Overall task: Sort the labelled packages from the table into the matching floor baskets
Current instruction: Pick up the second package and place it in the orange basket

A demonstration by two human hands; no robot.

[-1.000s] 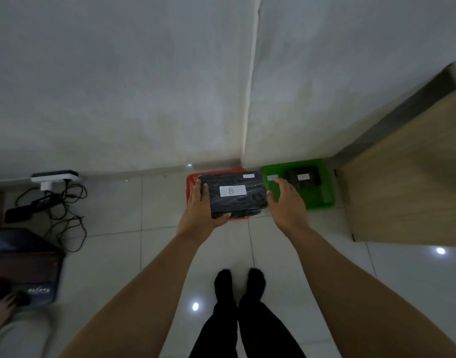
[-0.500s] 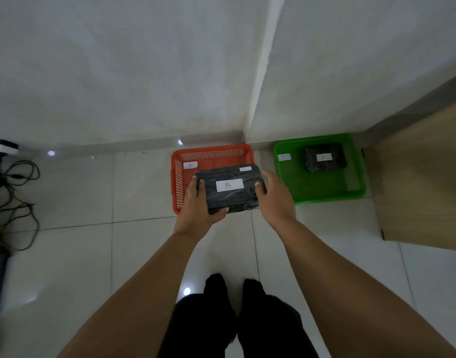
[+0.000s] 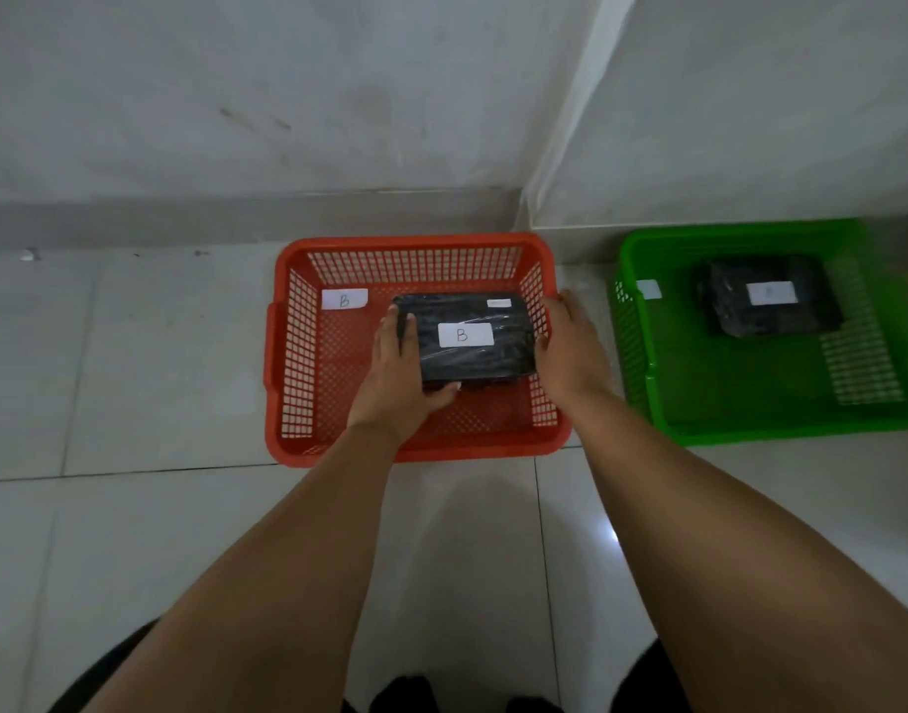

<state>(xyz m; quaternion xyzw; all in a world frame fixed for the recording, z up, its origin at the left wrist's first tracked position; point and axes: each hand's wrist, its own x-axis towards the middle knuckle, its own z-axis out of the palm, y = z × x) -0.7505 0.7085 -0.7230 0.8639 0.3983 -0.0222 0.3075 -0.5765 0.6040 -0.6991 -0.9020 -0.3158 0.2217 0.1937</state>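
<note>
A black wrapped package (image 3: pixel 472 347) with a white label marked B sits low inside the red basket (image 3: pixel 287 352), toward its right half. My left hand (image 3: pixel 395 373) grips the package's left end, thumb underneath. My right hand (image 3: pixel 570 347) presses against its right end, over the basket's right wall. A white tag marked B (image 3: pixel 344 299) is stuck inside the red basket at the back left. To the right stands a green basket (image 3: pixel 642 383) holding another black package (image 3: pixel 771 301) with a white label that I cannot read.
Both baskets stand on pale floor tiles against a white wall corner (image 3: pixel 539 198). My legs and feet (image 3: pixel 405 692) are at the bottom edge, close to the red basket's front rim.
I have bent closer to the floor. Both hands have lowered the B package from above the red basket's front rim down into it.
</note>
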